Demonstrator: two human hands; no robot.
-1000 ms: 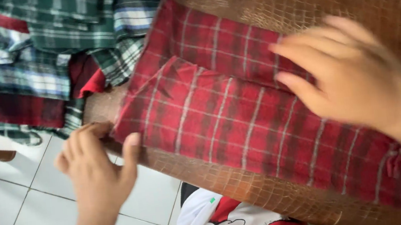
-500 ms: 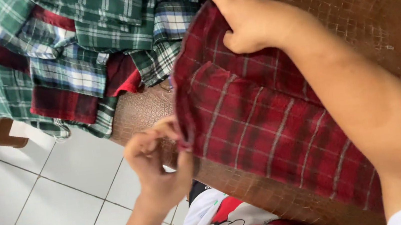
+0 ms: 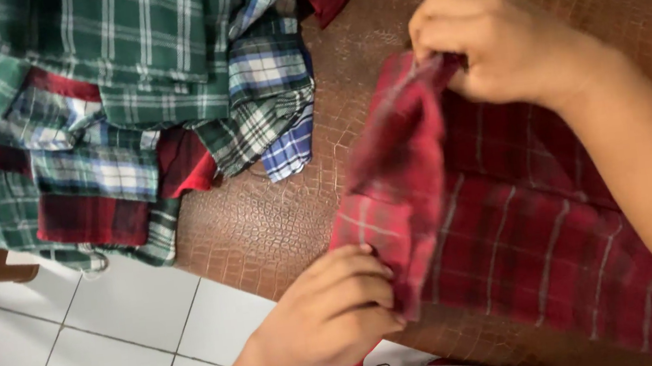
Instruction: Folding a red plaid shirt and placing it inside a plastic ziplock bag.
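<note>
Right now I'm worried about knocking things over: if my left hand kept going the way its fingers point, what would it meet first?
The left hand points right, its grip on the near edge of the red plaid cloth. Going on, it would likely meet more of that cloth lying on the brown seat; depth is hard to judge.

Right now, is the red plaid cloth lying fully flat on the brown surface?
No: the left hand and right hand pinch the red plaid cloth and lift one edge off the brown surface.

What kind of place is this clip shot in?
Probably a home or small workroom where clothes get sorted: a heap of plaid cloths on a brown textured surface, and a white tiled floor below.
</note>
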